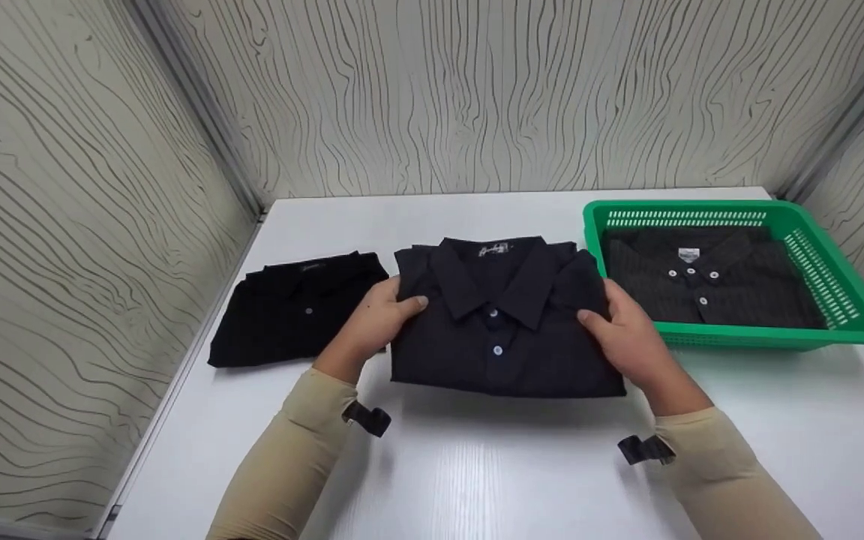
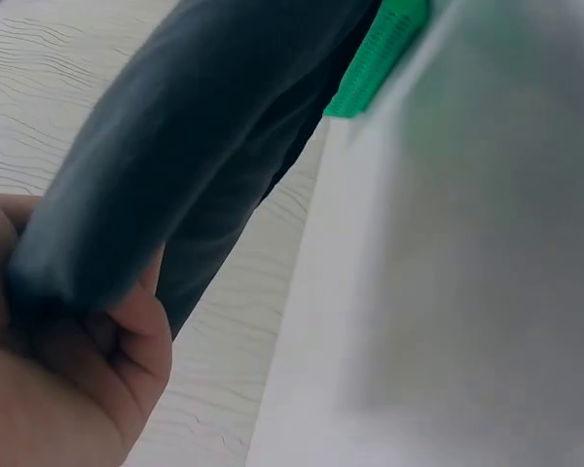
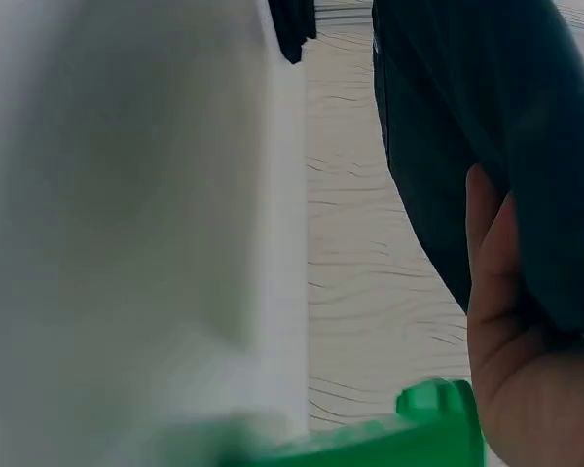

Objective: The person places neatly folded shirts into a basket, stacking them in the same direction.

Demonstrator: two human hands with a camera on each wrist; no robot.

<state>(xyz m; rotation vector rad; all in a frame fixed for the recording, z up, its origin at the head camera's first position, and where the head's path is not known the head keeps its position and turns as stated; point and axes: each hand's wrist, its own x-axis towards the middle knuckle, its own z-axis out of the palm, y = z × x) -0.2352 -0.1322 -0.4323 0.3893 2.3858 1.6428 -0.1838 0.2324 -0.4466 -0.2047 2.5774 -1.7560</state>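
1. Your left hand (image 1: 381, 319) grips the left side of a folded navy button-up shirt (image 1: 469, 356); the thumb lies on top, and the left wrist view shows the fingers (image 2: 141, 336) curled beneath the folded edge, closed narrowly on the cloth.
2. Your right hand (image 1: 633, 336) holds the opposite side the same way, thumb on the front, its fingers (image 3: 494, 258) beneath the fabric.
3. Between your hands, you have the navy shirt raised off the white desk (image 1: 462, 472), collar toward the far wall, two pale buttons showing below the collar.
4. To your left, a folded black shirt (image 1: 289, 319) lies on the desk, partly hidden behind your left hand.
5. To your right stands a green plastic basket (image 1: 747, 334) with slotted walls; inside it lies a folded dark striped shirt (image 1: 747, 289), white label at its neck.
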